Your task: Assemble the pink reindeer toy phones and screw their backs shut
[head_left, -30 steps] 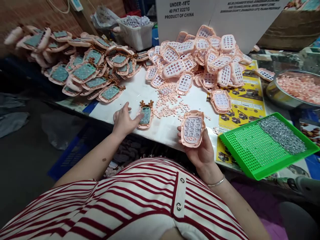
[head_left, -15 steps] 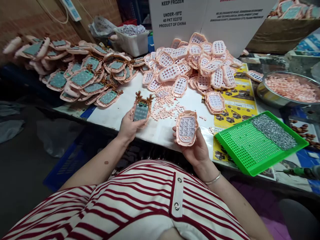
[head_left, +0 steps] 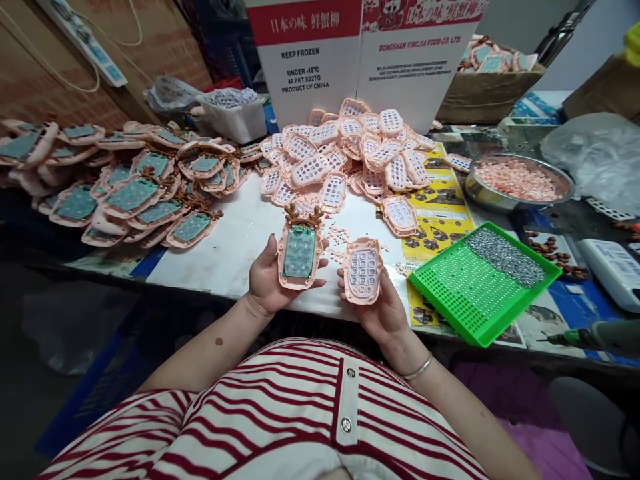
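My left hand (head_left: pixel 264 279) holds a pink shell with a green circuit board (head_left: pixel 299 253) and brown antlers, its board side facing up. To its right, my right hand (head_left: pixel 385 310) supports a pink shell with a white keypad (head_left: pixel 363 272), inner side up. The two shells are apart, above the front edge of the white-covered table (head_left: pixel 220 257). Small pink pieces (head_left: pixel 336 237) lie scattered behind and between them. A heap of pink keypad shells (head_left: pixel 345 153) rises farther back, and many shells with green boards (head_left: pixel 133 193) are piled at the left.
A green tray (head_left: pixel 480 283) with small metal pieces sits at the right, before a steel bowl (head_left: pixel 517 200) of pink parts. A green tool (head_left: pixel 595 337) lies at the right edge. Behind stand a white carton (head_left: pixel 320 67) and a white bin (head_left: pixel 237 120).
My left hand has brought its antlered shell nearer the other one and turned it face up, fingers spread beneath. The view has shifted, showing more of the right side and the carton.
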Tool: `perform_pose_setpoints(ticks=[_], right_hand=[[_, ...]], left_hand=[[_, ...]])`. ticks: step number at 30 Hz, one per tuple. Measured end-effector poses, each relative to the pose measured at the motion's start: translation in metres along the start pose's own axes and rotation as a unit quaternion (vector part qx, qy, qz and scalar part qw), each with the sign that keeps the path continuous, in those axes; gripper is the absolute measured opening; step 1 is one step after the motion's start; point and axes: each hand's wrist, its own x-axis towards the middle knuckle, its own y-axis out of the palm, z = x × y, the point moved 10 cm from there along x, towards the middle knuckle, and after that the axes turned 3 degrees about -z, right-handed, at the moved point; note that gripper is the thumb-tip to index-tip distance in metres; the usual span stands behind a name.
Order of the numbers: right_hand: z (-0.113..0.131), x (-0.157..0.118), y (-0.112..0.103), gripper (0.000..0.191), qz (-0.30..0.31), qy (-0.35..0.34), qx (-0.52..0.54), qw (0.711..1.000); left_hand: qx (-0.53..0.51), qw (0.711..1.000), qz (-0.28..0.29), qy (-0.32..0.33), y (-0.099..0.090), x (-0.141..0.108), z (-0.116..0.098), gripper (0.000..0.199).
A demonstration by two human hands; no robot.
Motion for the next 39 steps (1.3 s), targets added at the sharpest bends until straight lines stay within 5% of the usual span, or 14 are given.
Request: perform_pose_setpoints(ticks=[14, 21, 30, 39], right_hand=[[-0.006, 0.008, -0.007, 0.042, -0.019, 0.008, 0.004, 1.0], [-0.01, 0.006, -0.004, 0.043, -0.009, -0.009, 0.002, 1.0], [-0.017, 0.011, -0.001, 0.045, 0.019, -0.038, 0.004, 0.999], [-0.016, 0.006, 0.002, 0.052, 0.025, -0.03, 0.007, 0.999]], left_hand=[[-0.062, 0.997, -0.012, -0.043, 0.004, 0.004, 0.006, 0.057], [0.067, 0.996, -0.058, -0.013, 0.005, 0.007, -0.004, 0.043], [0.239, 0.968, -0.028, 0.076, 0.038, 0.011, -0.01, 0.048], [0.311, 0.945, -0.037, 0.099, 0.048, 0.014, 0.001, 0.064]])
